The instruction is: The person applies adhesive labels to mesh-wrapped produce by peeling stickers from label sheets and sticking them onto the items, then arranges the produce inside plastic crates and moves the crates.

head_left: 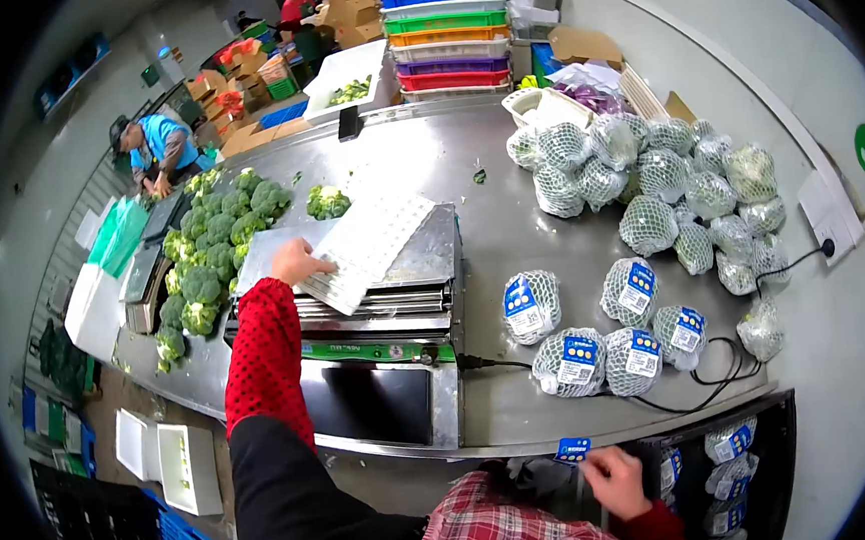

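Note:
My left hand (299, 263) pinches the near edge of a white label sheet (382, 235). The sheet lies across the top of a metal machine (359, 360) with a dark front panel. Low in view, my right hand (618, 483) is closed with a small blue label (572, 450) at its fingertips. On the metal table beyond it are several net-wrapped vegetables, one of them a bundle (569, 363), bearing blue-and-white labels. Net-wrapped bundles without visible labels (662, 174) are heaped farther back.
Broccoli heads (215, 245) are piled on the left side of the metal table (495, 230). Stacked coloured crates (446, 28) stand at the back. A black crate (787, 466) holds labelled bundles at lower right. A black cable (726, 380) crosses the table. A person in a blue vest (165, 143) works at far left.

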Available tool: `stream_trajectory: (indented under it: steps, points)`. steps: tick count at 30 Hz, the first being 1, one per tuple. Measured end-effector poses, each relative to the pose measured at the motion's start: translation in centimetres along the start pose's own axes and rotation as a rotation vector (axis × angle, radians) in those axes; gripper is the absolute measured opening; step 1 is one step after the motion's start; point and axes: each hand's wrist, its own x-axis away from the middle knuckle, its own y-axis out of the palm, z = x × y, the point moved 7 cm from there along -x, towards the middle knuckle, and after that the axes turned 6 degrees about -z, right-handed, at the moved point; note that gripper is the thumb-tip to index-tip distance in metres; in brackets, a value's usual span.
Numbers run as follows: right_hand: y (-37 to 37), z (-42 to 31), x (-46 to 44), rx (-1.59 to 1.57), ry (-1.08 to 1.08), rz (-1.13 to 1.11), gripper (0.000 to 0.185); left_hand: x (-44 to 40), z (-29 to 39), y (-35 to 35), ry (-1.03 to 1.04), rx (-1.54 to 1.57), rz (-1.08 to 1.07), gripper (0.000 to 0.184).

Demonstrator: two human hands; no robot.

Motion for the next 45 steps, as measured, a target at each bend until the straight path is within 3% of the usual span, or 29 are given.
stream_trajectory:
  steps: [1,4,5,8,10,12,13,15,16,18,20,22,24,27,29,33,37,45]
  points:
    - [0.1,-0.7,-1.7,0.021,-0.051,0.015,0.013,0.0,1.5,-0.6,0.178,0.077,0.189,0.048]
    - [-1.6,-4.2,-8.6,0.087,-0.265,0.028,0.024,6.1,12.3,-6.7,0.418,0.145,0.198,0.035]
    - [-2.2,-3.2,-10.0,0.032,-0.215,0.087,0.030,8.7,16.5,-8.3,0.527,0.166,0.169,0.029]
    - [-7.7,-5.3,-14.6,-0.002,-0.222,0.353,0.069,18.6,27.6,-12.0,0.917,0.129,0.109,0.017]
    - [-10.3,-4.2,-16.0,-0.212,-0.215,0.431,0.083,23.8,32.3,-12.1,1.057,0.070,-0.001,0.015]
    - [-11.1,-1.9,-15.0,-0.527,-0.078,0.390,0.089,27.2,35.8,-11.0,1.145,0.078,-0.072,0.013]
    - [-12.1,-3.2,-13.6,-0.613,-0.205,0.417,0.085,28.5,37.1,-10.2,1.173,0.094,-0.151,0.014]
    - [-13.6,-3.8,-10.3,-0.653,-0.257,0.542,0.067,29.4,38.9,-8.6,1.310,0.044,-0.251,0.017]
    - [-13.8,-3.8,-8.7,-0.768,-0.259,0.563,0.060,29.5,39.1,-7.8,1.319,0.046,-0.264,0.017]
    - [-15.4,-2.5,-5.1,-0.827,-0.132,0.699,0.049,28.2,39.2,-6.1,1.081,0.356,-0.274,0.031]
    - [-17.9,0.2,-0.4,-0.840,-0.040,0.837,0.045,27.1,39.5,-2.0,1.013,0.715,-0.329,0.063]
    - [-19.7,2.6,3.0,-0.829,-0.005,0.917,0.042,27.9,40.6,2.2,0.922,1.033,-0.400,0.065]
    - [-19.5,2.3,4.9,-0.797,0.036,0.954,0.040,28.2,40.5,4.6,0.909,1.178,-0.417,0.047]
    - [-19.3,2.0,6.8,-0.767,0.051,0.995,0.037,28.9,42.1,7.5,0.952,1.198,-0.470,0.024]
    - [-19.1,2.9,7.9,-0.812,0.043,1.023,0.030,28.3,42.9,9.4,0.860,1.132,-0.525,0.015]
    - [-18.8,2.6,8.9,-0.738,0.056,1.035,0.024,27.5,43.5,12.6,0.704,1.086,-0.716,0.013]
    - [-19.2,2.0,10.2,-0.754,0.080,1.051,0.018,28.4,44.2,13.8,0.668,1.222,-0.796,0.011]
    - [-19.7,5.4,12.8,-0.829,0.158,1.034,0.016,29.7,45.8,18.8,0.569,1.193,-0.888,0.010]
